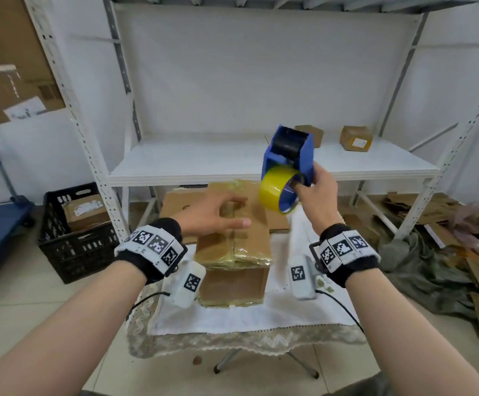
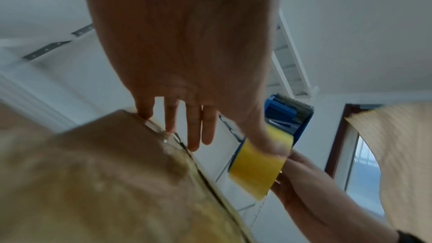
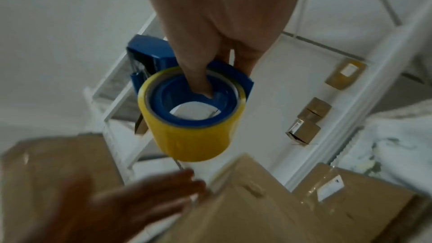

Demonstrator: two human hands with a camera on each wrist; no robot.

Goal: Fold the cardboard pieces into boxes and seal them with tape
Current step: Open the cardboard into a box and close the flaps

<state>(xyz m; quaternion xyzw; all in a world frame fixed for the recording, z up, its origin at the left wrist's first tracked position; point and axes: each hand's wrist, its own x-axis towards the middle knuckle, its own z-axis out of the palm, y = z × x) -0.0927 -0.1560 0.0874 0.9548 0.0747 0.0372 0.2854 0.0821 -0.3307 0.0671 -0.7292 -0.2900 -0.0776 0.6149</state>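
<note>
Overhead, right hand (image 1: 316, 192) grips tape dispenser (image 1: 288, 164); left hand (image 1: 212, 214) flat, seemingly touching box (image 1: 234, 250).

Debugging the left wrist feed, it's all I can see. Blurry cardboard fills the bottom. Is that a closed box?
Observer: Yes, the head view shows the box closed, tape along its top seam, on a white cloth.
Operator: Is the dispenser touching it?
Observer: No. The right hand holds the tape dispenser lifted clear of the box.
Operator: How is it gripped?
Observer: The right wrist view shows a finger hooked inside the yellow roll.
</note>
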